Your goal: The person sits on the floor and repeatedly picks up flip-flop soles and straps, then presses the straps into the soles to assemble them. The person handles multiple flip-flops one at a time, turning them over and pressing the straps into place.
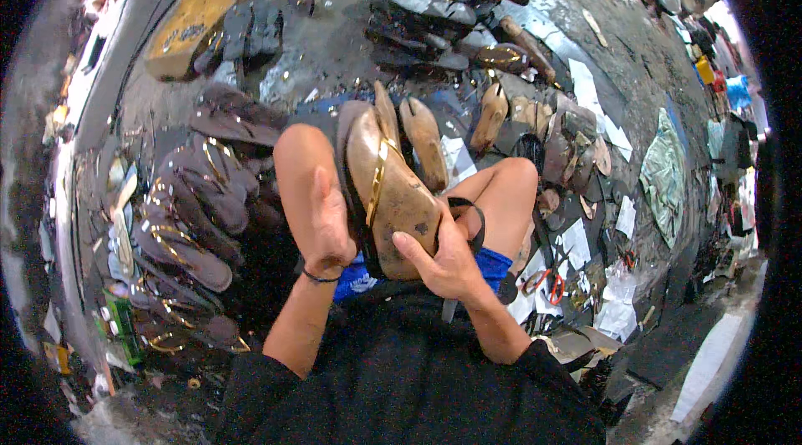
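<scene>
Mostly, what's hard to read is the underside of the work: the wooden shoe last (401, 203) sits over the person's lap, sole end tilted up, & its far face is turned away. A dark sole (343, 140) shows only as a strip along its L edge; the rest is behind the last. The gold strap (378, 182) crosses the front & its ends drop out of sight at the edges. R hand's fingers are mostly hidden behind the last, so can't tell exactly how they wrap. L hand is seen nearly edge-on, fingers foreshortened; can't tell if it touches the sole or is just beside it. Black top (384, 361) fills the bottom, cut off by the lower edge; blue shorts (494, 268) partly covered.

Pose: right hand (447, 261) grips the last's lower R end, thumb laid across the face, forearm angling in from lower R. Left hand (328, 223) is upright & spread flat w/ nothing in it, palm side toward the sole, wrist bent, in front of the L leg (301, 152).

Beyond the held one, two more lasts (424, 144) stand apart, plus a narrow wooden tip (384, 109) poking up behind, mostly covered. Dark sandals (205, 182) heap at L, bottom ones lost in shadow. Red-handled scissors (558, 286) lie R among paper scraps (618, 320), blades hard to make out.
</scene>
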### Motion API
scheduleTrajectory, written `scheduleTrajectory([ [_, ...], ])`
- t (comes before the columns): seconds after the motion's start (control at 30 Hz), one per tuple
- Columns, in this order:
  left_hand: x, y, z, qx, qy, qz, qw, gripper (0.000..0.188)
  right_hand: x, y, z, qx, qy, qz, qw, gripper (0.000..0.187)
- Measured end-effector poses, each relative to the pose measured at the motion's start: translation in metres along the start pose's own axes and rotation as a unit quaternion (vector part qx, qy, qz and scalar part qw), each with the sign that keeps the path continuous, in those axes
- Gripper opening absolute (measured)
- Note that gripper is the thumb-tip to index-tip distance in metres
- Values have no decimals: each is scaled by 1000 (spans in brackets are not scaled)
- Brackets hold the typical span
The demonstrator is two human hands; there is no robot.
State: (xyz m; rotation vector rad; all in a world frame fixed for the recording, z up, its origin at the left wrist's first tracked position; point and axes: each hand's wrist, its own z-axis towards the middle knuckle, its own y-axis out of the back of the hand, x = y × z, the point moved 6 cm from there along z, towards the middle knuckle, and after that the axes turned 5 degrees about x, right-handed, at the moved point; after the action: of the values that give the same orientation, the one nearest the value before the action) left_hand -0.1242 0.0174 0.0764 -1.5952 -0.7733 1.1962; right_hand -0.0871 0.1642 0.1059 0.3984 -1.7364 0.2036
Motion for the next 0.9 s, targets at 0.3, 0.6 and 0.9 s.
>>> scheduleTrajectory([
  [0.3, -67, 76, 62, -157, -75, 124, 977, 66, -85, 85, 10, -77, -132, 198, 968, 54],
  [0.6, 30, 60, 17, -5, 134, -169, 976, 71, -26, 80, 121, -39, 115, -148, 982, 58],
  [0.9, -115, 77, -1, -254, -279, 532, 758, 79, -33, 27, 191, -1, 86, -149, 985, 44],
])
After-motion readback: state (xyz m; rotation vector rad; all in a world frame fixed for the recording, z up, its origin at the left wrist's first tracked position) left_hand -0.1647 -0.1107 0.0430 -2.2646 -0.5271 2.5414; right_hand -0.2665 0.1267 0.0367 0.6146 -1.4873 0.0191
